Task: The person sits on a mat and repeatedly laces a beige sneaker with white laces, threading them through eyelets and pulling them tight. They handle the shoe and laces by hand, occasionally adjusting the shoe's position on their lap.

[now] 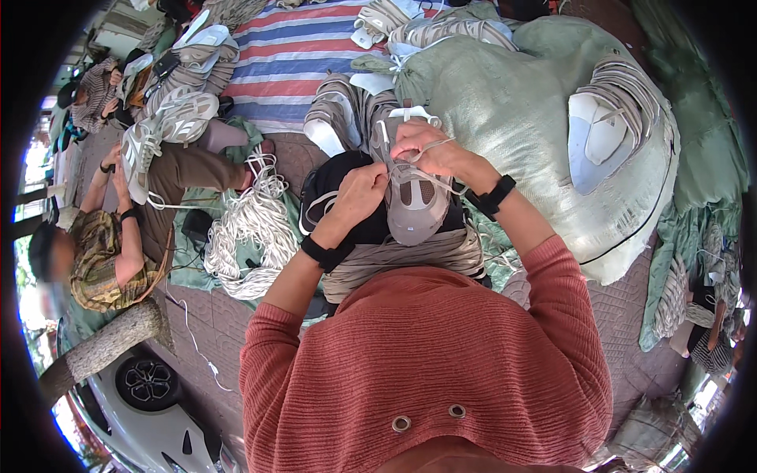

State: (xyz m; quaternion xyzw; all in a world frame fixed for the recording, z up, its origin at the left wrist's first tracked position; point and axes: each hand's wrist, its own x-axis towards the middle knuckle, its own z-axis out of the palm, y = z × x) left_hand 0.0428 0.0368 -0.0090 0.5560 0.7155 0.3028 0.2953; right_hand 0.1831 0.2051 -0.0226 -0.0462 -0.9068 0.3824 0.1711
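Observation:
A grey-beige sneaker upper (pixel 413 224) with a brown mesh toe lies across my lap, its toe pointing toward me. A pale shoelace (pixel 428 147) runs through its upper eyelets, and a loose end hangs down on the right side. My right hand (pixel 434 150) pinches the lace above the tongue. Against the left edge of the upper, my left hand (pixel 359 197) has its fingers closed; its fingertips are hidden, so what they grip cannot be made out. A stack of similar beige uppers (pixel 406 264) lies between my body and this one.
White shoelaces (pixel 248 229) lie heaped at left. Stacked uppers (pixel 335 118) stand ahead, near a striped sheet (pixel 292 63). A bulging pale green sack (pixel 497 102) fills the right, with more uppers (pixel 611 122) on it. At left a seated person (pixel 114 244) handles a shoe.

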